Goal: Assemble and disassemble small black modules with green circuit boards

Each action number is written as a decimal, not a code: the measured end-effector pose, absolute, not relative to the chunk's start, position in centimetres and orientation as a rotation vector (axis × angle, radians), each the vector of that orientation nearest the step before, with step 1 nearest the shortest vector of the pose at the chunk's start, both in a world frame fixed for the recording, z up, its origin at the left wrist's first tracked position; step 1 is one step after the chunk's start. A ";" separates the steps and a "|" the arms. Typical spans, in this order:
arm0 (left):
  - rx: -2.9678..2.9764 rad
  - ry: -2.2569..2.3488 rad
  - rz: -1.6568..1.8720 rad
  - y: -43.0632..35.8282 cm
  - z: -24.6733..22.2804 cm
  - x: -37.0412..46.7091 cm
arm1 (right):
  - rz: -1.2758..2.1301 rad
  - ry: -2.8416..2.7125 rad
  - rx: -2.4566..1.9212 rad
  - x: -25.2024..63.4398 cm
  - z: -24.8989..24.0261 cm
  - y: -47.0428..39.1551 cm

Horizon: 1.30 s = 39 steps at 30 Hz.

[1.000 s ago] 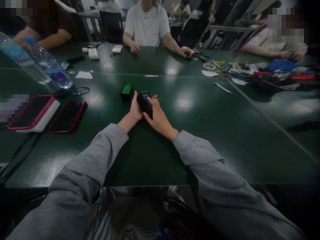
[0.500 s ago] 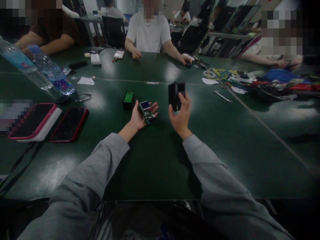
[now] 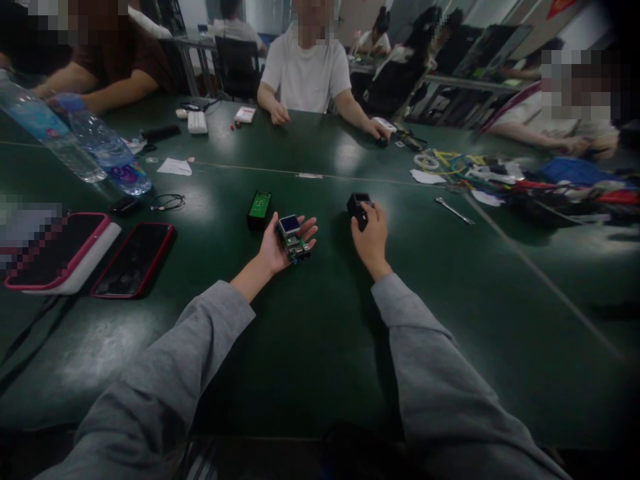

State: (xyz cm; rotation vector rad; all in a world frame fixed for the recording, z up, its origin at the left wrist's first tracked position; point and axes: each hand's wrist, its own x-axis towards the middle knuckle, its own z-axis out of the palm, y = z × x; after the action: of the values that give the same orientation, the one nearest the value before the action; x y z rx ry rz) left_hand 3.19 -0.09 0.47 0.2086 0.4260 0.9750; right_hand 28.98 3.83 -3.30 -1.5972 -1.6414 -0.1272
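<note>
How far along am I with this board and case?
Looks done: the circuit board sits bare on your left hand, apart from the black case. In hand: your right hand holds that case. Remaining: the green-topped box stands untouched; further steps aren't visible.

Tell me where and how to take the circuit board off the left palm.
Best grip is probably the opposite edges of the circuit board at its near end, coming from the near right. It lies screen up on the open left hand, thumb beside its left edge, while the near end looks clear of fingers. Keep off the screen.
</note>
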 end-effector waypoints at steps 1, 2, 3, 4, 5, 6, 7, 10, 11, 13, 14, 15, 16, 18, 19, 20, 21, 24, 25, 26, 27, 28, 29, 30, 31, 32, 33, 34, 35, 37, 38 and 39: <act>0.209 0.429 0.973 -0.1 0.5 3.2 | -0.125 -1.642 -1.595 29.1 -3.3 3.9; 0.208 0.433 0.972 -0.1 0.6 3.2 | -0.123 -1.641 -1.594 29.1 -3.4 3.9; 0.209 0.437 0.971 -0.2 0.6 3.2 | -0.118 -1.645 -1.598 29.1 -3.4 3.9; 0.211 0.441 0.971 -0.2 0.7 3.2 | -0.109 -1.651 -1.605 29.2 -3.5 3.9; 0.214 0.446 0.970 -0.2 0.7 3.2 | -0.097 -1.660 -1.616 29.2 -3.6 3.9; 0.219 0.450 0.970 -0.2 0.7 3.2 | -0.083 -1.671 -1.628 29.2 -3.7 3.8; 0.223 0.454 0.969 -0.2 0.8 3.2 | -0.073 -1.684 -1.639 29.2 -3.8 3.8; 0.226 0.461 0.972 -0.1 0.7 3.2 | -0.123 -1.682 -1.677 29.2 -3.9 3.7; 0.224 0.457 0.973 0.0 0.7 3.1 | -0.160 -1.663 -1.685 29.2 -3.9 3.7; 0.222 0.449 0.971 0.0 0.7 3.1 | -0.240 -1.602 -1.680 29.1 -3.7 3.6; 0.223 0.445 0.970 0.1 0.6 3.1 | -0.272 -1.573 -1.661 29.1 -3.6 3.6; 0.226 0.442 0.969 0.1 0.6 3.1 | -0.298 -1.553 -1.634 29.0 -3.5 3.6; 0.227 0.439 0.969 0.1 0.6 3.1 | -0.319 -1.541 -1.601 28.8 -3.4 3.5; 0.227 0.434 0.970 0.1 0.6 3.1 | -0.339 -1.537 -1.530 28.3 -3.0 3.2; 0.225 0.431 0.971 0.1 0.6 3.1 | -0.338 -1.543 -1.492 27.9 -2.9 3.0; 0.224 0.430 0.971 0.1 0.7 3.2 | -0.331 -1.551 -1.454 27.5 -2.7 2.8; 0.223 0.432 0.974 0.0 0.7 3.2 | -0.319 -1.559 -1.414 27.0 -2.5 2.5; 0.229 0.441 0.991 0.0 0.9 3.4 | -0.276 -1.593 -1.291 25.2 -1.8 1.4; 0.230 0.448 0.998 0.0 0.9 3.5 | -0.256 -1.608 -1.247 24.5 -1.6 0.9; 0.229 0.456 1.003 0.0 0.9 3.5 | -0.226 -1.630 -1.199 23.8 -1.3 0.4; 0.227 0.463 1.007 0.1 0.9 3.5 | -0.186 -1.656 -1.145 23.0 -1.1 -0.2; 0.223 0.470 1.008 0.1 0.8 3.6 | -0.134 -1.684 -1.093 22.2 -0.9 -0.8; 0.220 0.476 1.007 0.2 0.7 3.6 | -0.070 -1.714 -1.049 21.3 -0.7 -1.4; 0.220 0.482 1.006 0.3 0.6 3.6 | 0.006 -1.746 -1.016 20.5 -0.6 -2.1; 0.223 0.488 1.005 0.4 0.5 3.6 | 0.093 -1.784 -0.998 19.6 -0.6 -2.7; 0.230 0.495 1.008 0.5 0.4 3.6 | 0.182 -1.825 -0.994 18.8 -0.6 -3.3; 0.240 0.503 1.014 0.5 0.3 3.6 | 0.263 -1.870 -1.000 18.1 -0.7 -3.8; 0.250 0.512 1.024 0.6 0.2 3.6 | 0.334 -1.916 -1.011 17.5 -0.8 -4.2; 0.260 0.519 1.028 0.6 0.2 3.7 | 0.387 -1.956 -1.023 17.1 -0.9 -4.5; 0.270 0.531 1.032 0.6 0.3 3.7 | 0.445 -1.990 -1.052 16.5 -1.2 -4.8; 0.270 0.534 1.031 0.6 0.4 3.8 | 0.461 -1.988 -1.066 16.4 -1.4 -4.7; 0.268 0.535 1.030 0.6 0.5 3.8 | 0.476 -1.981 -1.077 16.4 -1.5 -4.7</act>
State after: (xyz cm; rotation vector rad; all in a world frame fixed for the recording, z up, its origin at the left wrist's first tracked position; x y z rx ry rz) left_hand 3.80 0.58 0.48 0.2683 0.5355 1.0297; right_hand 16.38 -4.71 -1.53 -1.0771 -1.9809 0.4760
